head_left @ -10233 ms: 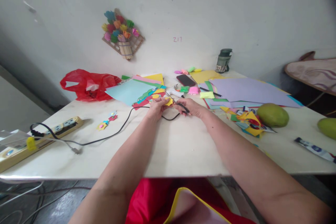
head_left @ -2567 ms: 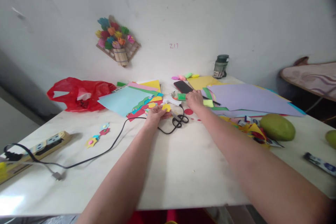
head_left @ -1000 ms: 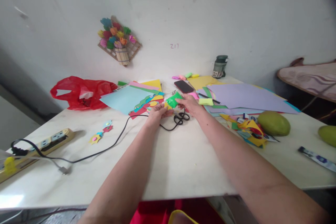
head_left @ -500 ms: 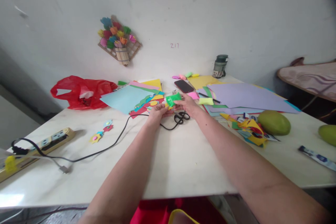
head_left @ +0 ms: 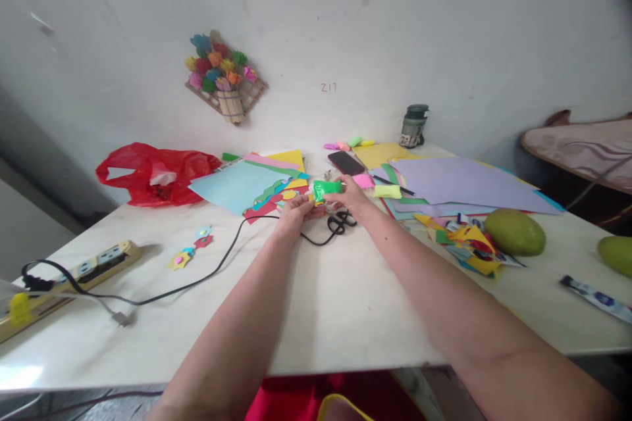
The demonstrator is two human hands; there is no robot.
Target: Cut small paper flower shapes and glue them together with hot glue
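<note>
Over the middle of the table, a small shiny packet of green modelling clay [head_left: 326, 191] is between my two hands. My right hand [head_left: 353, 197] pinches it from the right with thumb and fingers. My left hand [head_left: 297, 212] is closed at its lower left edge, fingertips partly hidden; a bit of yellow shows there. Just below lies a coiled black cable [head_left: 338, 223]. Beyond the right hand are a pink clay packet [head_left: 364, 180] and a pale yellow one [head_left: 388, 191]. Cut red and yellow paper pieces [head_left: 289, 196] lie behind my left hand.
Coloured paper sheets lie left [head_left: 232, 181] and right [head_left: 449, 177]. A phone [head_left: 345, 162] and a bottle [head_left: 413, 125] are at the back. Left are a red bag [head_left: 133, 174], a power strip [head_left: 93, 270] and paper flowers [head_left: 190, 251]; right are scraps [head_left: 471, 247], green fruit [head_left: 515, 232] and a tube [head_left: 595, 298].
The green packet has turned slightly and now sits more level, a touch to the right and lower. My hands have barely shifted.
</note>
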